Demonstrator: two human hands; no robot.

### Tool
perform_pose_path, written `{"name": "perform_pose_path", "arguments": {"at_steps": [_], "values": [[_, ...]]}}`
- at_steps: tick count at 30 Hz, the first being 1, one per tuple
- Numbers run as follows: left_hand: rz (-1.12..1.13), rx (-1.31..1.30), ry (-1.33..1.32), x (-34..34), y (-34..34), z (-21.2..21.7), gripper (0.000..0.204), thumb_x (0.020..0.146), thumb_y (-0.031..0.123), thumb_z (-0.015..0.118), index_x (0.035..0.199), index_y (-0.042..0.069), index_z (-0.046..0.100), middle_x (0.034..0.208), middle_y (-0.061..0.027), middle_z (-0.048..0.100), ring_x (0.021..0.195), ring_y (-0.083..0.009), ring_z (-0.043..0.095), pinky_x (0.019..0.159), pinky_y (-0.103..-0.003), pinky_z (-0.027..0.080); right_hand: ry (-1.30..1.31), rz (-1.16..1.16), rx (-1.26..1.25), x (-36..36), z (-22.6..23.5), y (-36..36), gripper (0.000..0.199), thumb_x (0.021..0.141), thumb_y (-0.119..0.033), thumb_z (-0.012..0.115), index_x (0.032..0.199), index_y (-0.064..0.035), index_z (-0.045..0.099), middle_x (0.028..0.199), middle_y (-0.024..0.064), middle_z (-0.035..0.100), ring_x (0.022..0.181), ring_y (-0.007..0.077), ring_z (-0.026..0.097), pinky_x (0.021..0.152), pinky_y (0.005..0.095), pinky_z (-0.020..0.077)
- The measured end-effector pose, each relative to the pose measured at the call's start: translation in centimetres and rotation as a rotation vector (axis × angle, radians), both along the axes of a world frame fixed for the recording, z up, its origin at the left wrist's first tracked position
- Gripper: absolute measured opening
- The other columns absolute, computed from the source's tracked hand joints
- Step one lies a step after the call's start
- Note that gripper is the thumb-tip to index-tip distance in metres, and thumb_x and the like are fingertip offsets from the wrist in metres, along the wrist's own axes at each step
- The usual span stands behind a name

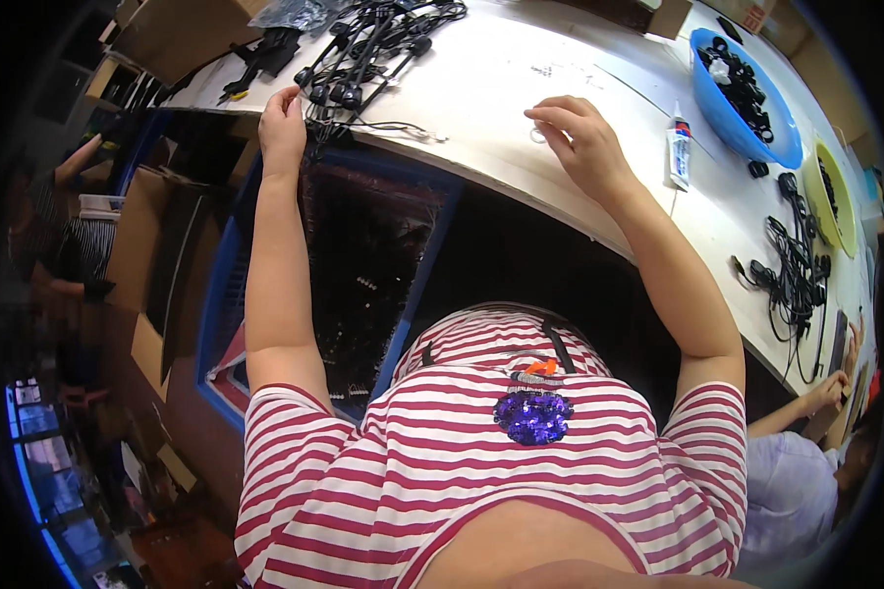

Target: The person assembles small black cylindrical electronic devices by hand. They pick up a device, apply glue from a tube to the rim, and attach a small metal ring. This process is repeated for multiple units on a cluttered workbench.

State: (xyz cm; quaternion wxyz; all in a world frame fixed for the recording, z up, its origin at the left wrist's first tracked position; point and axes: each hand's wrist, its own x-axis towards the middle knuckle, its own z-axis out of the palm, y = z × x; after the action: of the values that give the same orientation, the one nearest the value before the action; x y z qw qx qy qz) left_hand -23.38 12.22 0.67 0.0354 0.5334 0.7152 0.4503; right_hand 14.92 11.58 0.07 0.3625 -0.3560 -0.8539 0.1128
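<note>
My left hand (283, 133) is at the front edge of the white table, beside a heap of black cables with round black heads (349, 88). Its fingers are pinched together at the heap's left side, and what they hold, if anything, is hidden. My right hand (584, 142) hovers above the tabletop, farther right. Its thumb and forefinger are apart. A small, pale, clear-looking ring (537, 135) shows in the gap by the fingertips; I cannot tell whether it touches them. Loose cable ends (403, 128) stretch from the heap toward the middle of the table.
A white glue tube (679, 152) lies right of my right hand. Beyond it stand a blue basin (781, 142) of black parts and a yellow-green basin (823, 211). Black cables (794, 265) lie nearer. Below the table is a blue crate (427, 250). Other people work at both sides.
</note>
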Motion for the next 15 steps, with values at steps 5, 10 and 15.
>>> {"name": "perform_pose_path", "arguments": {"at_steps": [5, 10, 15], "values": [[-0.018, -0.103, 0.282, 0.8, -0.7, 0.8, 0.021, 0.084, 0.021, 0.051, 0.097, 0.008, 0.062, 0.093, -0.0119, 0.063, 0.085, -0.0277, 0.061, 0.077, -0.036, 0.046, 0.163, -0.014, -0.134, 0.6, -0.9, 0.3, 0.013, 0.081, -0.006, 0.057, 0.091, -0.0059, 0.065, 0.093, 0.0063, 0.062, 0.089, 0.0221, 0.056, 0.075, 0.0309, 0.0482], [-0.067, -0.164, 0.72, 4.0, 1.5, 0.9, 0.025, 0.083, 0.03, 0.053, 0.09, 0.009, 0.063, 0.082, -0.0109, 0.065, 0.079, -0.0309, 0.061, 0.071, -0.041, 0.045, 0.211, -0.037, -0.151, 0.9, -0.9, 0.4, 0.013, 0.08, -0.005, 0.058, 0.09, -0.0063, 0.065, 0.092, 0.0061, 0.061, 0.086, 0.0207, 0.057, 0.07, 0.029, 0.0505], [0.074, -0.588, 0.946, 6.1, 4.3, 0.2, 0.042, 0.077, 0.044, 0.057, 0.101, 0.009, 0.061, 0.101, -0.0141, 0.06, 0.096, -0.0308, 0.057, 0.082, -0.048, 0.041, 0.198, -0.045, -0.127, 1.2, -0.9, 0.6, 0.012, 0.08, -0.005, 0.058, 0.089, -0.0068, 0.065, 0.089, 0.006, 0.061, 0.086, 0.0203, 0.057, 0.068, 0.0282, 0.0505]]}}
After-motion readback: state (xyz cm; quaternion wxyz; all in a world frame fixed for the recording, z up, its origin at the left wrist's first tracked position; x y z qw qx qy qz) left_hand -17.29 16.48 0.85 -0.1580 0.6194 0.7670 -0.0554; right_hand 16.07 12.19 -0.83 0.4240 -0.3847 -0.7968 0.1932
